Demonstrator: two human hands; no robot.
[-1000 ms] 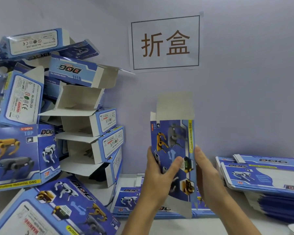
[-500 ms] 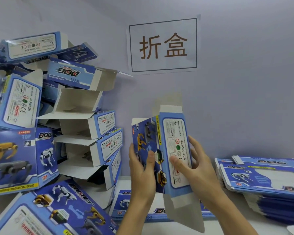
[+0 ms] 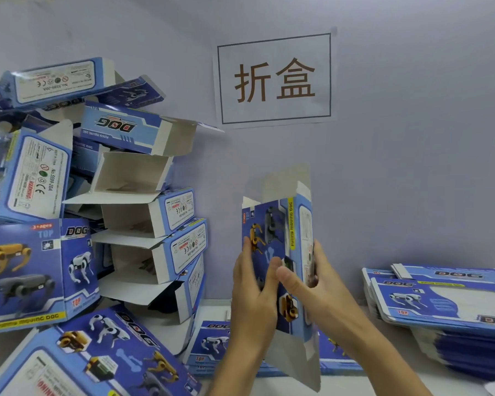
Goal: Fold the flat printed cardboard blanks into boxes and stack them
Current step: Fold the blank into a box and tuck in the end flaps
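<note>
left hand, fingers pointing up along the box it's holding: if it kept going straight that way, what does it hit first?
Probably nothing: the left hand already grips the box, so it would slide up the printed face. Above is only bare wall, though depth is unclear.

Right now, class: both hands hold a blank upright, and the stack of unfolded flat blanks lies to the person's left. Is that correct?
Not quite. The head view shows the stack of flat blanks on the right; both hands, left and right, hold the blank upright.

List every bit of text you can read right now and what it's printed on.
"折盒": paper sign on the wall.
"DOG", upside down: open box atop the pile.
"3+ages", "TOP", "DOG": big box at left.
"No.5599-20A", "WARNING": tilted box.
"DOG", "TOP": flat stack at right.
Held box in both hands: blurred.
</note>
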